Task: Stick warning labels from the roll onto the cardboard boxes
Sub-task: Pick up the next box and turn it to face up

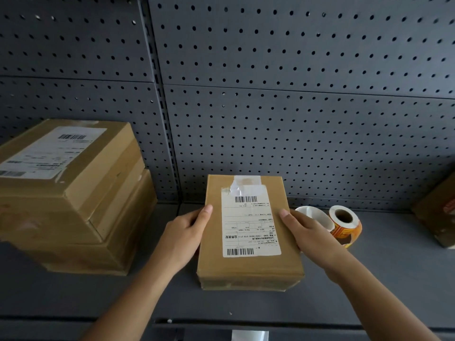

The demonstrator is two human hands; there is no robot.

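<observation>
A small cardboard box [214, 262] with a white shipping label [248, 222] on top lies on the grey shelf [369, 291] in the middle. My left hand [187, 232] grips its left side, thumb on top. My right hand [307, 232] grips its right side the same way. Just right of the box, partly behind my right hand, lies the roll of orange warning labels [344, 225], its white backing strip [317, 215] looped out to the left.
A stack of larger cardboard boxes [73, 193] with a shipping label stands at the left of the shelf. Another box [438, 212] shows at the right edge. A dark pegboard wall [295, 94] closes the back. The shelf's front edge [221, 323] runs below.
</observation>
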